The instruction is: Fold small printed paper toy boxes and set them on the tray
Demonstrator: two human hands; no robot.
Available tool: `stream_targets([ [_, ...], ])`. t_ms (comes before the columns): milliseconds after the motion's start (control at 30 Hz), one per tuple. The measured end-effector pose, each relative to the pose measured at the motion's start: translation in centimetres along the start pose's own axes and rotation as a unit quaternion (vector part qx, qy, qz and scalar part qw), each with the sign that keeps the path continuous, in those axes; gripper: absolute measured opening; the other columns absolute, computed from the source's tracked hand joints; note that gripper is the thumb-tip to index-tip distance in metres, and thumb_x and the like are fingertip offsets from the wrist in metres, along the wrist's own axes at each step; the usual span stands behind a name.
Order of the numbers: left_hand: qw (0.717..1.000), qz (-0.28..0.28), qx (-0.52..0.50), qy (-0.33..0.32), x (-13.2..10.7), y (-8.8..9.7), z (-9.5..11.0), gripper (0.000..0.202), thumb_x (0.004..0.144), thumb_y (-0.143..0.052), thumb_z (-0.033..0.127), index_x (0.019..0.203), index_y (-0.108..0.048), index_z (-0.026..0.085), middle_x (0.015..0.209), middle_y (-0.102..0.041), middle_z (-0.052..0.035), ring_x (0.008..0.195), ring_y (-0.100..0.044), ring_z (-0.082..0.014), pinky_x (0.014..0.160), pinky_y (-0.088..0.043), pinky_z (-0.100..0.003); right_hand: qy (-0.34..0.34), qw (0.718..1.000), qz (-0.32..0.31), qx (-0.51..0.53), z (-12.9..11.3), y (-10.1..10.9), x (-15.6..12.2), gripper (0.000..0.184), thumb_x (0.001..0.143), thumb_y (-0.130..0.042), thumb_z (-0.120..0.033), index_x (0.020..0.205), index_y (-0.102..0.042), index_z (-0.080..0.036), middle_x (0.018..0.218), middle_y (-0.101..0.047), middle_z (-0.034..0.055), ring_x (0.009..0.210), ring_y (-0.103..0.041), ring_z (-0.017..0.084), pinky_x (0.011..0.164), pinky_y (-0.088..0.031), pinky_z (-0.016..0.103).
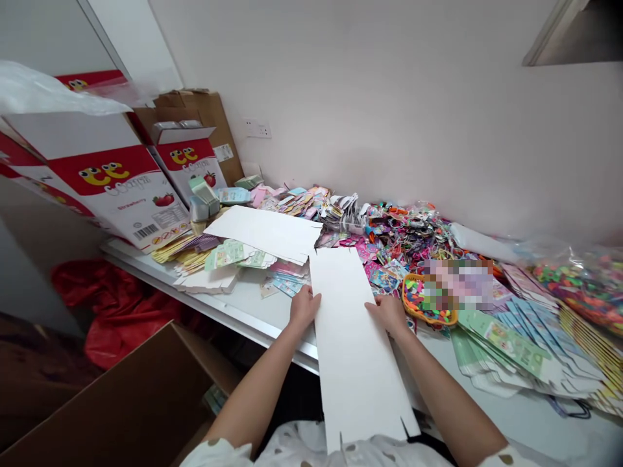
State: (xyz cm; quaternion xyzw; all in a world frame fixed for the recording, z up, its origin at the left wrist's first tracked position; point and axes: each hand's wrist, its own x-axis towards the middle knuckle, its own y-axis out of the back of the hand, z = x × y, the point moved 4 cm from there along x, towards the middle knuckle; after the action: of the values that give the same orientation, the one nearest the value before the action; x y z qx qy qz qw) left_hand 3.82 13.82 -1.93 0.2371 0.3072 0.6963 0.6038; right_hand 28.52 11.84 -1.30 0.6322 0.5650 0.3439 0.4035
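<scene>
Your left hand (304,306) and right hand (388,312) pinch opposite edges of slotted white panel (357,350), left of orange basket (428,320). Panel flat, end slots unjoined, no folding done. Second white panel (267,231) farther left of basket, untouched.

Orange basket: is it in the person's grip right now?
No, the left grip and right grip are on opposite long edges of a white card, while the orange basket sits beside the right grip.
</scene>
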Motion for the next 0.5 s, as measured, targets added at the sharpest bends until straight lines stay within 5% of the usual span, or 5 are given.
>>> stream_targets([
  [167, 0.991, 0.006, 0.131, -0.023, 0.6, -1.7, 2.3, 0.024, 0.087, -0.04, 0.026, 0.107, -0.048, 0.016, 0.096, -0.063, -0.0124, 0.087, -0.061, -0.0233, 0.073, -0.042, -0.032, 0.017, 0.993, -0.019, -0.119, -2.8, -1.9, -1.8, 0.018, 0.076, -0.05, -0.014, 0.082, -0.067, -0.011, 0.087, -0.067, 0.0159, 0.077, -0.062, 0.022, 0.062, -0.036, 0.027],
  [367, 0.977, -0.027, 0.211, -0.026, 1.1, -3.2, 1.7, 0.026, 0.088, -0.034, 0.017, 0.109, -0.049, 0.013, 0.095, -0.063, -0.0155, 0.089, -0.062, -0.0239, 0.074, -0.043, -0.033, -0.024, 0.997, 0.002, -0.075, -2.0, -1.4, 0.6, 0.027, 0.083, -0.05, -0.033, 0.097, -0.061, -0.013, 0.083, -0.067, 0.0103, 0.079, -0.062, 0.022, 0.063, -0.038, 0.026],
  [500, 0.974, -0.041, 0.218, -0.041, 1.6, -3.3, 2.1, 0.024, 0.085, -0.04, 0.02, 0.104, -0.053, 0.016, 0.098, -0.063, -0.0128, 0.089, -0.062, -0.0233, 0.073, -0.043, -0.032, -0.046, 0.996, 0.034, -0.072, -2.6, -0.8, 2.9, 0.026, 0.081, -0.049, -0.022, 0.105, -0.056, -0.015, 0.091, -0.066, 0.0102, 0.084, -0.061, 0.023, 0.066, -0.039, 0.028],
])
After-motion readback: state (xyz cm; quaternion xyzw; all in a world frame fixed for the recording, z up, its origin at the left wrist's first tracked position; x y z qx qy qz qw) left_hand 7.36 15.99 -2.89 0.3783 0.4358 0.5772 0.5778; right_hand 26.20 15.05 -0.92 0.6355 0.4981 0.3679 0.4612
